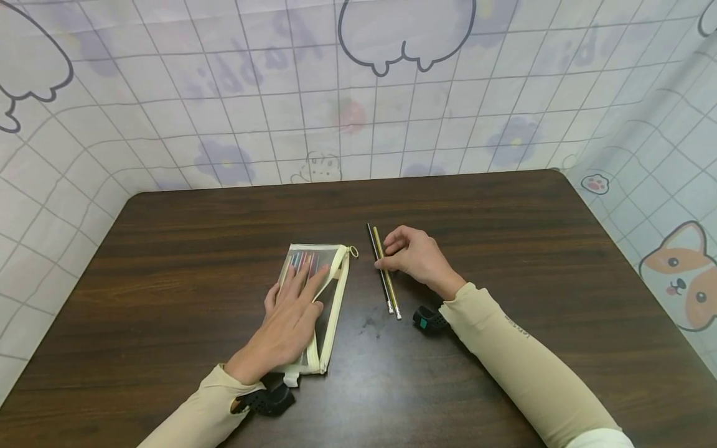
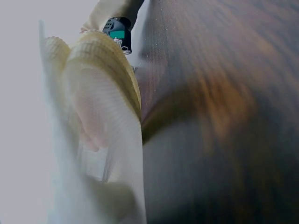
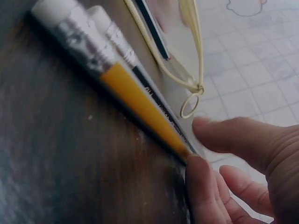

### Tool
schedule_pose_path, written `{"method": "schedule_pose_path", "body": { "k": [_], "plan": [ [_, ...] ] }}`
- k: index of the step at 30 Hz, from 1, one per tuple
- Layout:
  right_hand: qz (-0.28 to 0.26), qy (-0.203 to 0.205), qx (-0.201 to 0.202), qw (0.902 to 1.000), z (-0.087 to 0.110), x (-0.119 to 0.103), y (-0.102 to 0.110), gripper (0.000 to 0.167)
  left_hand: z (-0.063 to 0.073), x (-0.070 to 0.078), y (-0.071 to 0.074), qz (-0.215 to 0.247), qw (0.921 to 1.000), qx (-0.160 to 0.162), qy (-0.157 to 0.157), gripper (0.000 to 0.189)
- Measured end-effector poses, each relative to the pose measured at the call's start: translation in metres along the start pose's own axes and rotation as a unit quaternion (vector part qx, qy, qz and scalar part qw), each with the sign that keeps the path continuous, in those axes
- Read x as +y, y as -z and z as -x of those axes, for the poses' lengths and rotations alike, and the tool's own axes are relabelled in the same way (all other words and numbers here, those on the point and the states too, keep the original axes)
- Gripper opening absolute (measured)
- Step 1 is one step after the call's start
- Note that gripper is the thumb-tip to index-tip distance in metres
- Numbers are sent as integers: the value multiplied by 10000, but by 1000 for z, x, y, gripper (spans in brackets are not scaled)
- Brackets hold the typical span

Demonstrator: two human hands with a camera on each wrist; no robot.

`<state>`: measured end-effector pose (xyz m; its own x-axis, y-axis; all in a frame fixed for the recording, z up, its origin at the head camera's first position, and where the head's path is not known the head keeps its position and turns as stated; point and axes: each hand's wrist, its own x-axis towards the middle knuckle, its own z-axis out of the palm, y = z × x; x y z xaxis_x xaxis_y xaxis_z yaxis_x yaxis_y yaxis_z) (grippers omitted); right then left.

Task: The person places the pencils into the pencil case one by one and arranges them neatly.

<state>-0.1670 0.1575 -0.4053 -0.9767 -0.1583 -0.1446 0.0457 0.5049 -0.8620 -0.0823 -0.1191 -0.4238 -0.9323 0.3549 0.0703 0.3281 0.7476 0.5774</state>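
Note:
A clear zip pencil pouch point(image 1: 330, 311) with cream edging lies on the table, its mouth gaping along the right side. Several coloured sticks point(image 1: 302, 258) show inside. My left hand point(image 1: 288, 317) rests on top of the pouch with its fingers stretched out. To the right, a black pencil point(image 1: 383, 280) and a yellow-and-black pencil point(image 1: 393, 292) lie side by side, white erasers towards me. My right hand point(image 1: 417, 258) is over them, fingers bent. In the right wrist view, the thumb and index fingertips stand apart by the yellow pencil point(image 3: 140, 107). The left wrist view is mostly pale, blurred pouch point(image 2: 112, 84).
The dark wood-patterned table point(image 1: 196, 261) has rounded far corners. A patterned cloth with grid lines point(image 1: 280, 112) hangs behind it and down both sides. Black camera mounts point(image 1: 430, 319) sit at both wrists, close to the tabletop. A ring pull point(image 1: 353, 251) hangs at the pouch's far corner.

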Motion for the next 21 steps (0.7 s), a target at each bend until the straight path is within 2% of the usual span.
{"method": "schedule_pose_path", "body": {
  "k": [11,21],
  "plan": [
    [317,-2,141,9994,0,-1,-1,36,0,0,-1,-34,10000,31,3,60],
    [957,-20,349,9948,1,-7,-5,38,0,0,-1,-29,10000,37,-4,60]
  ]
}}
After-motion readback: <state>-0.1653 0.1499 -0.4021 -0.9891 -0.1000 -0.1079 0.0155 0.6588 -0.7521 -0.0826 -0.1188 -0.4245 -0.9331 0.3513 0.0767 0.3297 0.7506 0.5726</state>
